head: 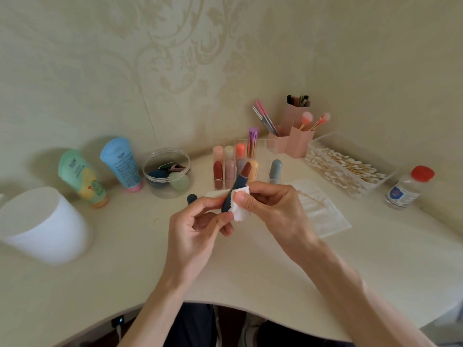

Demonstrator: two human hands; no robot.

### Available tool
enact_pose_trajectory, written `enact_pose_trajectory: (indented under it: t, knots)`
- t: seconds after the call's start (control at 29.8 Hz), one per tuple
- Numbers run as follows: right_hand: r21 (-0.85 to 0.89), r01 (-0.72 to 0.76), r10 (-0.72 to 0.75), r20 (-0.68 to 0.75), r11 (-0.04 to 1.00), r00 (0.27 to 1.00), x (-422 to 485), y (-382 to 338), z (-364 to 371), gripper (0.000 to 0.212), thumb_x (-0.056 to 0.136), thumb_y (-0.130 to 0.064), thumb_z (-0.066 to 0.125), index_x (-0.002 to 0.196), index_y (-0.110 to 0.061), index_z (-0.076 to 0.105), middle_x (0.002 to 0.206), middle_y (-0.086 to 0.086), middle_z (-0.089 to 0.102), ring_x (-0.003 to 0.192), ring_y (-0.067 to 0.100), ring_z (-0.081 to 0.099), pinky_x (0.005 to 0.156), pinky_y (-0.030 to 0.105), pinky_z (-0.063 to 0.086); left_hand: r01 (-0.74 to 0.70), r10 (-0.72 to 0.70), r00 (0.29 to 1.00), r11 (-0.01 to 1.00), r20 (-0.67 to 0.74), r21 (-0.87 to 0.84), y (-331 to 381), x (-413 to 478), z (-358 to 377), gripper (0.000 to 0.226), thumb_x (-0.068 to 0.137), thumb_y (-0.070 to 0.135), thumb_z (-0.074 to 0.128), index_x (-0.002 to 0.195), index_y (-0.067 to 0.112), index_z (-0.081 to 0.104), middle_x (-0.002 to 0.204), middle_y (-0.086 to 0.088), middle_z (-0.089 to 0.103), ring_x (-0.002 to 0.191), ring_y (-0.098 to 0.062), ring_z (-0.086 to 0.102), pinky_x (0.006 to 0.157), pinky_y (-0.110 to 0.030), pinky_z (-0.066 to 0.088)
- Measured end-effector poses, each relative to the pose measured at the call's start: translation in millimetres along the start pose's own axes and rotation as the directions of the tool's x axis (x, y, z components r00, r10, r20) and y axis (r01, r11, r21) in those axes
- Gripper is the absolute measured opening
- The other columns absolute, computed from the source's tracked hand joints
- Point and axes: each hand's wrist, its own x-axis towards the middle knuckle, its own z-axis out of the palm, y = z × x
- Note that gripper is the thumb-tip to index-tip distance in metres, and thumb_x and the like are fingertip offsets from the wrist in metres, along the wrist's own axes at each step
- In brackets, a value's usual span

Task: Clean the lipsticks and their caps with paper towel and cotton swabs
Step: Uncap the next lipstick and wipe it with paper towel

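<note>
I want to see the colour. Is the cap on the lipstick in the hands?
No, the lipstick has its brown-red tip bare, and a dark cap sits apart on the table.

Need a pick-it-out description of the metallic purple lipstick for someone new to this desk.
Find the clear organizer at the back of the desk, left of the pink brush holders. In its back row the purple lipstick stands upright, just right of a coral one. It alone is shiny metallic and tallest; neighbours are matte pastels.
</note>
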Motion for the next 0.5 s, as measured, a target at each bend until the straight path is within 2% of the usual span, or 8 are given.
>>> enact_pose_trajectory:
  t: [0.1, 0.23, 0.34, 0.44, 0.5]
  knots:
    - [-0.004, 0.014, -0.014, 0.016, 1.000, 1.000, 0.7, 0.7, -3.6, 0.014, 0.088, -0.013, 0.077, 0.095, -0.001, 0.080, 0.088, 0.009, 0.080, 0.081, 0.016, 0.074, 0.078, 0.021, 0.055, 0.021, -0.021, 0.999, 1.000, 0.049, -0.011, -0.6, 0.5, -1.7, 0.013, 0.084, 0.011, 0.074, 0.097, 0.008, 0.076, 0.065, -0.009, 0.068, 0.051, -0.021, 0.059, 0.060, -0.026, 0.052]
    - [0.013, 0.012, -0.013, 0.047, 1.000, 0.999, 3.1, 2.5, -6.9, 0.015, 0.087, -0.011, 0.076, 0.095, 0.001, 0.079, 0.087, 0.011, 0.079, 0.081, 0.018, 0.074, 0.080, 0.024, 0.056, 0.041, -0.041, 0.995, 0.999, 0.090, 0.010, -1.2, -0.9, -4.7, 0.012, 0.082, 0.017, 0.077, 0.092, 0.010, 0.076, 0.070, -0.013, 0.071, 0.047, -0.021, 0.054, 0.055, -0.027, 0.048]
    - [0.037, 0.012, -0.014, 0.055, 0.999, 0.998, 4.1, 4.7, -7.1, 0.021, 0.086, -0.014, 0.075, 0.097, 0.004, 0.077, 0.087, 0.012, 0.078, 0.079, 0.018, 0.072, 0.080, 0.027, 0.056, 0.056, -0.054, 0.992, 0.998, 0.112, -0.013, -1.3, -0.7, -3.3, 0.010, 0.081, 0.011, 0.078, 0.090, 0.007, 0.076, 0.080, -0.011, 0.075, 0.046, -0.021, 0.052, 0.054, -0.029, 0.048]
    - [0.051, -0.003, 0.000, 0.058, 0.999, 0.998, 4.4, 6.2, -7.2, 0.016, 0.088, -0.015, 0.073, 0.093, -0.001, 0.077, 0.086, 0.009, 0.077, 0.079, 0.020, 0.070, 0.084, 0.030, 0.056, 0.069, -0.066, 0.990, 0.998, 0.126, -0.015, -1.8, 0.1, -3.2, 0.012, 0.083, -0.003, 0.076, 0.093, 0.003, 0.074, 0.083, -0.009, 0.077, 0.046, -0.022, 0.051, 0.056, -0.032, 0.050]
    - [0.044, -0.010, 0.008, 0.059, 0.999, 0.998, 4.3, 6.6, -7.1, 0.016, 0.089, -0.016, 0.073, 0.091, 0.000, 0.077, 0.086, 0.010, 0.077, 0.079, 0.021, 0.069, 0.084, 0.032, 0.056, 0.076, -0.071, 0.988, 0.997, 0.136, -0.030, -0.4, -0.9, -2.2, 0.016, 0.083, -0.005, 0.076, 0.097, 0.002, 0.071, 0.090, -0.010, 0.078, 0.046, -0.023, 0.053, 0.056, -0.032, 0.051]
